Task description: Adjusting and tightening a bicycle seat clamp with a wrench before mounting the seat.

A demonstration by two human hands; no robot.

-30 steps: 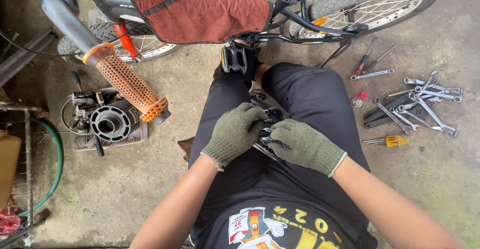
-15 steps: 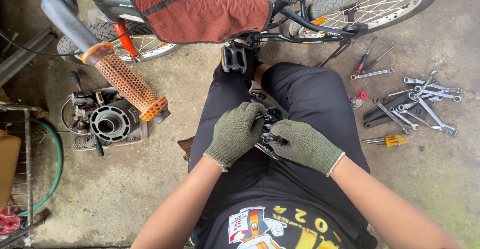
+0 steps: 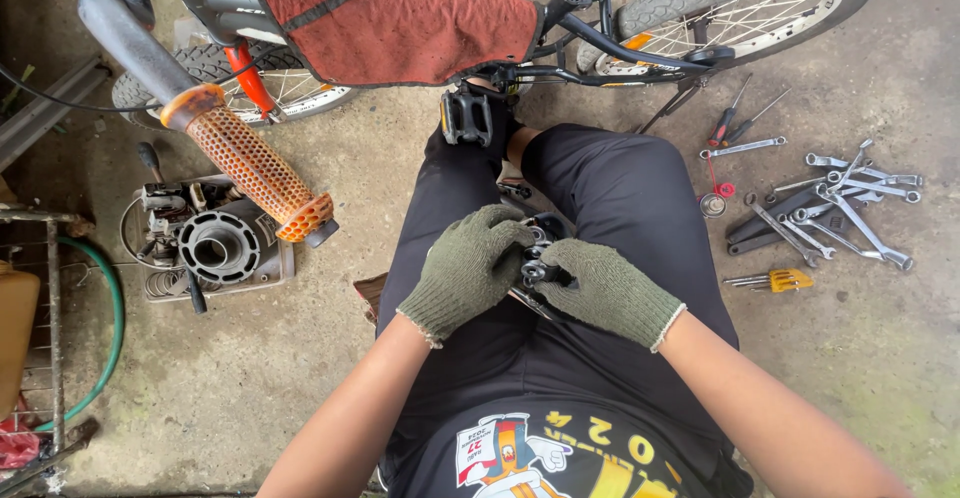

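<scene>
While seated on the concrete beside the bicycle (image 3: 620, 28), gripping a small dark metal part (image 3: 537, 263) over the lap, left hand (image 3: 470, 270) and right hand (image 3: 598, 288) gloved, both closed on it; wrenches (image 3: 850, 203) lying well right

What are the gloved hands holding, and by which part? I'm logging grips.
Both the left hand and right hand clasp a small dark metal part from either side; the exact grip spot is hidden.

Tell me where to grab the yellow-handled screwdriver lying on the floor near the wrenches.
Probably best to grip the yellow-handled screwdriver by its thick yellow handle, coming from above on its right end. It lies flat on the floor, thin shaft pointing left toward the leg; the handle is the widest part, and that end lies apart from the wrenches.
</scene>
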